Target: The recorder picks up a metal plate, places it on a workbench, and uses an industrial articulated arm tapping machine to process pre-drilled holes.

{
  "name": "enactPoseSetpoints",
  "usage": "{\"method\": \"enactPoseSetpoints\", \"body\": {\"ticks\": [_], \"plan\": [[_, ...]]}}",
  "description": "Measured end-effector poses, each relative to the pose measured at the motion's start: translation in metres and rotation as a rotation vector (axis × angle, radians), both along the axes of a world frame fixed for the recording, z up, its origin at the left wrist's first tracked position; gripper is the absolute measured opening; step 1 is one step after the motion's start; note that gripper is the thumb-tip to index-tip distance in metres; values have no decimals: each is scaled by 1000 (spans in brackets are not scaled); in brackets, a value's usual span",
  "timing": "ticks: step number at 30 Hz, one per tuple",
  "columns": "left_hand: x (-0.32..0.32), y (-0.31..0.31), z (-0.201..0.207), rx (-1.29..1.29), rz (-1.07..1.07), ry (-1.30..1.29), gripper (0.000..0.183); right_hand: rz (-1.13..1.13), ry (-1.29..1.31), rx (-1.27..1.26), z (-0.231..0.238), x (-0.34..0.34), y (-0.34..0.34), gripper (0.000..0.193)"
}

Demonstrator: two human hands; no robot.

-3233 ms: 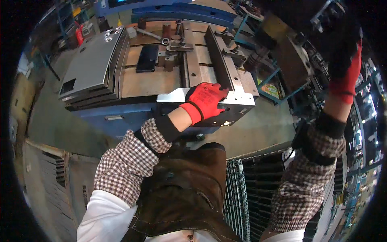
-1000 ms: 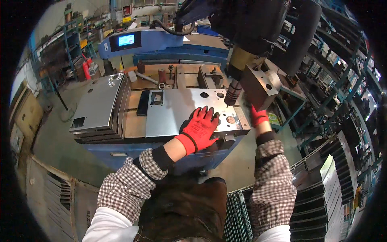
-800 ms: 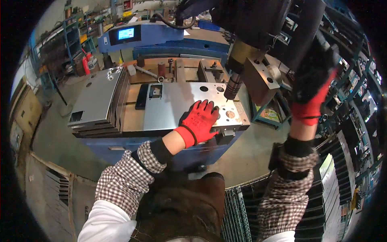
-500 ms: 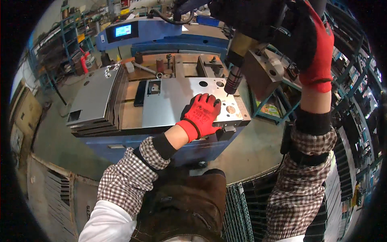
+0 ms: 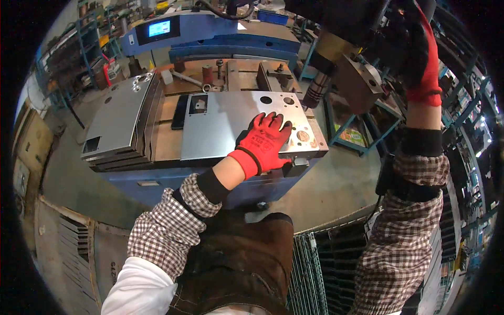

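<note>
My left hand [image 5: 264,140], in a red glove with dark fingertips, lies with fingers spread on a flat sheet-metal plate [image 5: 215,128]. The plate has round holes at its right end and a square cutout at its left. My right hand [image 5: 429,73], in a matching glove, is raised at the upper right against the dark machine head [image 5: 341,23]; its fingers are lost in shadow, so its grip cannot be made out. A drill chuck [image 5: 317,90] hangs from the head, above the plate's far right corner.
Stacked metal plates [image 5: 118,115] lie left on the blue-sided worktable [image 5: 149,189]. Beside the work plate lies a dark flat object [image 5: 179,112]. Behind are a hammer [image 5: 187,79] and a bolted metal block [image 5: 275,79]. A blue arm carries a lit screen [image 5: 159,28]. A blue stand [image 5: 362,142] stands right.
The drill chuck has swung to the right, from over the holed end of the plate toward its far corner. My right hand moved right and up with it. My left hand stays on the plate.
</note>
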State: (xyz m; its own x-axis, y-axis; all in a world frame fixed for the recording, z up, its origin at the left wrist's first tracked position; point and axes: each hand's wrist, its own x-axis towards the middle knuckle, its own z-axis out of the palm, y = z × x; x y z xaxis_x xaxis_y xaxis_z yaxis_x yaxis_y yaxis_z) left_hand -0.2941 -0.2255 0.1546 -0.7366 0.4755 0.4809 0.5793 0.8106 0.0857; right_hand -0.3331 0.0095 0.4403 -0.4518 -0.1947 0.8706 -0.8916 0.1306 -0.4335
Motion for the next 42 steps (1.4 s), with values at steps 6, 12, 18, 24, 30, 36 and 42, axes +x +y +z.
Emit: {"method": "enactPoseSetpoints", "body": {"ticks": [6, 12, 18, 24, 30, 36, 42], "plan": [[1, -1, 0, -12, 7, -1, 88, 34, -96, -134, -10, -19, 14, 47], [0, -2, -4, -3, 6, 16, 88, -134, 14, 25, -28, -7, 13, 47], [-3, 1, -3, -11, 13, 19, 87, -231, 100, 82, -35, -8, 10, 47], [-3, -1, -4, 5, 7, 23, 86, -222, 68, 62, -54, -9, 8, 46], [0, 0, 1, -20, 18, -11, 86, 114, -11, 132, -49, -14, 18, 46], [-2, 0, -2, -15, 21, -3, 86, -330, 257, 166, -64, 12, -21, 39], [0, 0, 1, -34, 31, 2, 85, -68, -95, -80, -54, -4, -6, 43]]}}
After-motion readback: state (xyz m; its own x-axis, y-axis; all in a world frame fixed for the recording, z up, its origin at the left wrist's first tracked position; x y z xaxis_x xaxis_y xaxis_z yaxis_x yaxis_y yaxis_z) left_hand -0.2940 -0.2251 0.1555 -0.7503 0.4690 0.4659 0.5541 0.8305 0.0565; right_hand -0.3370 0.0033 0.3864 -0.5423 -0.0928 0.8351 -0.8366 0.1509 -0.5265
